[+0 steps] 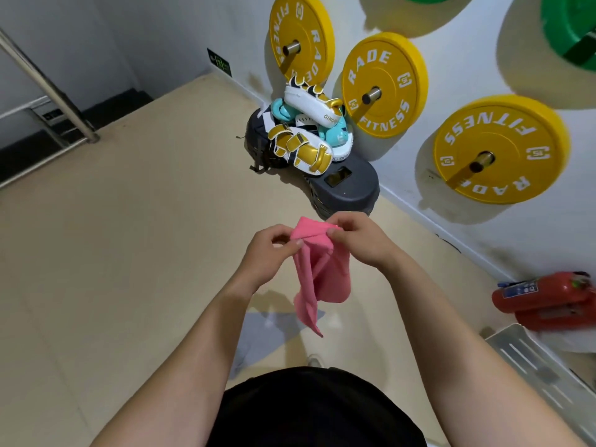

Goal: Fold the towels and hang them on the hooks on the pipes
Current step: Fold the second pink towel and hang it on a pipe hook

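A small pink towel (322, 272) hangs in the air in front of me, bunched and partly doubled over at its top edge. My left hand (269, 253) pinches the top edge on the left. My right hand (358, 238) pinches the same edge on the right, thumb and fingers closed on the cloth. The lower part of the towel dangles in loose folds down to a point. No hooks show in this view; a metal pipe (48, 88) slants across the upper left.
Yellow weight plates (383, 85) are mounted on the white wall to the right. Boxing pads (309, 130) lie piled on a dark base (348, 185) against the wall. A red fire extinguisher (548, 298) and a metal rack (541, 362) sit at lower right. Beige floor spreads to the left.
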`<act>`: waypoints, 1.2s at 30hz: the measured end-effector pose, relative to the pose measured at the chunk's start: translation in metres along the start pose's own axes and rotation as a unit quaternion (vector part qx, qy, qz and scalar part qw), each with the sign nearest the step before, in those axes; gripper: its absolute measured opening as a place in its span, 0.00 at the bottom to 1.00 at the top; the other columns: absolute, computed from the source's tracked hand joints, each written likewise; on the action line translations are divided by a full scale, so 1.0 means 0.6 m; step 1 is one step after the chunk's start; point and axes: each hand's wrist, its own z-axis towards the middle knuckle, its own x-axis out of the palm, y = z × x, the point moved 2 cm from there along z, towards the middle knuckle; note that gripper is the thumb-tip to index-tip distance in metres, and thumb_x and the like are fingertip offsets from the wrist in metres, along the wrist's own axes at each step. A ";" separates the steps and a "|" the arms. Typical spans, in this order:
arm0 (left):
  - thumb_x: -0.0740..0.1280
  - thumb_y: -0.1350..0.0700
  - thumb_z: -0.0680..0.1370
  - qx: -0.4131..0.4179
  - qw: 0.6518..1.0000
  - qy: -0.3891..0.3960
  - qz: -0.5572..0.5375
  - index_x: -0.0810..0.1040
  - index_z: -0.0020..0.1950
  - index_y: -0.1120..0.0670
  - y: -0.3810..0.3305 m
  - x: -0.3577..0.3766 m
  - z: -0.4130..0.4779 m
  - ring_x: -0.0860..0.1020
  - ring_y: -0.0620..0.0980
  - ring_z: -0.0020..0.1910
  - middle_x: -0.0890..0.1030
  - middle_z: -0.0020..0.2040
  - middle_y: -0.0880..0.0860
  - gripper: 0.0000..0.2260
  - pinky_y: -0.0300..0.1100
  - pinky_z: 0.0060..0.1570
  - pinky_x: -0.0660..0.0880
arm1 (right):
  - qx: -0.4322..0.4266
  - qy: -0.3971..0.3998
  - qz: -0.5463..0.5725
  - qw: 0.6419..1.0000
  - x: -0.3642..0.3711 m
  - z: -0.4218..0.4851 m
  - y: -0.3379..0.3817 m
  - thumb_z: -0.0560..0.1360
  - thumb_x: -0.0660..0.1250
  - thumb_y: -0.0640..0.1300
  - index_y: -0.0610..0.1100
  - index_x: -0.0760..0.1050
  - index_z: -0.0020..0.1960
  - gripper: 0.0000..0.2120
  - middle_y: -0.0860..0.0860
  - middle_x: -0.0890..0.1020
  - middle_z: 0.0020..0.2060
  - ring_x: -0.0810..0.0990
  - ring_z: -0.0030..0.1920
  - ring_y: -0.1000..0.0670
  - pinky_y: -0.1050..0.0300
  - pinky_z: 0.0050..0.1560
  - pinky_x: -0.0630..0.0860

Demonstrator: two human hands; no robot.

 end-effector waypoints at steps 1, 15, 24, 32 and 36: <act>0.71 0.62 0.76 0.002 1.000 -0.011 -0.008 0.81 0.46 0.56 -0.003 0.002 0.000 0.77 0.44 0.42 0.81 0.41 0.49 0.02 0.36 0.48 0.73 | 0.020 -0.002 -0.008 1.000 -0.004 -0.004 -0.008 0.75 0.65 0.36 0.50 0.79 0.39 0.12 0.48 0.82 0.37 0.77 0.38 0.52 0.53 0.45 0.74; 0.72 0.60 0.77 0.019 1.000 0.010 -0.018 0.82 0.44 0.53 -0.029 0.042 -0.013 0.72 0.40 0.30 0.77 0.31 0.43 0.03 0.32 0.37 0.70 | -0.114 -0.089 -0.030 0.989 -0.032 -0.033 0.046 0.79 0.65 0.45 0.47 0.80 0.44 0.07 0.50 0.82 0.36 0.78 0.37 0.51 0.53 0.41 0.75; 0.70 0.61 0.78 -0.012 0.995 -0.084 0.048 0.82 0.41 0.50 0.011 -0.024 -0.038 0.76 0.37 0.32 0.80 0.36 0.48 0.09 0.36 0.39 0.71 | -0.033 -0.323 -0.019 0.946 -0.167 -0.041 0.014 0.78 0.65 0.45 0.49 0.82 0.47 0.07 0.53 0.81 0.40 0.79 0.45 0.50 0.52 0.49 0.75; 0.75 0.55 0.74 0.089 0.987 -0.042 0.124 0.86 0.44 0.47 -0.067 0.022 -0.025 0.79 0.36 0.43 0.84 0.41 0.41 0.02 0.35 0.46 0.72 | -0.069 -0.172 -0.117 0.976 -0.051 -0.061 0.007 0.75 0.71 0.44 0.53 0.82 0.58 0.13 0.56 0.81 0.42 0.77 0.44 0.53 0.54 0.49 0.75; 0.75 0.51 0.73 0.102 0.985 -0.027 0.137 0.85 0.42 0.40 -0.085 0.044 -0.023 0.80 0.43 0.47 0.84 0.42 0.44 0.05 0.40 0.48 0.74 | -0.085 -0.056 -0.128 0.987 -0.012 -0.062 0.009 0.76 0.70 0.47 0.54 0.81 0.61 0.14 0.53 0.82 0.45 0.78 0.45 0.53 0.52 0.50 0.76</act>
